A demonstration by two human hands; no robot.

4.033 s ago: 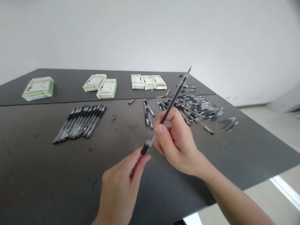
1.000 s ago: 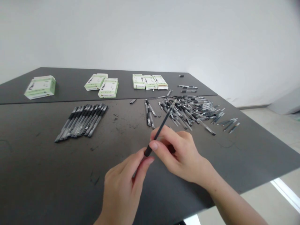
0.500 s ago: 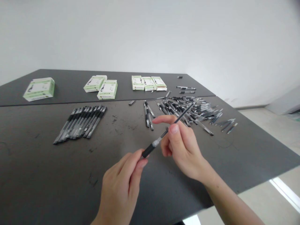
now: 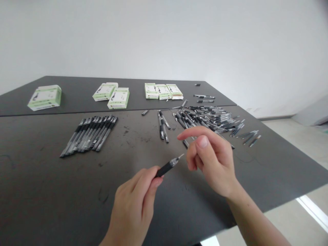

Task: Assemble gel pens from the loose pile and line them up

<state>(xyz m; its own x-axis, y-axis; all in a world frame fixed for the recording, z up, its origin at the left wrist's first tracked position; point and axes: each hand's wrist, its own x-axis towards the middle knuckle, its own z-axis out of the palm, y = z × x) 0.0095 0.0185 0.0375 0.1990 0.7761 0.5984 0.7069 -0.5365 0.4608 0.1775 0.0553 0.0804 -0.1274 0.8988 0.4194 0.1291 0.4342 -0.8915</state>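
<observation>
Head view: the left hand (image 4: 133,208) pinches a black pen (image 4: 167,166) between thumb and fingers at its lower barrel, with the tip pointing up and right over the dark table (image 4: 38,191). The right hand (image 4: 212,160) hovers just beside the tip with its fingers loosely spread, holding nothing. The pen looks light, stiff and smooth, so the rubbery black grip section seems the surest hold. A loose pile of pens (image 4: 207,118) lies behind, a neat row of pens (image 4: 89,135) to the left, and green boxes (image 4: 115,95) farther back
</observation>
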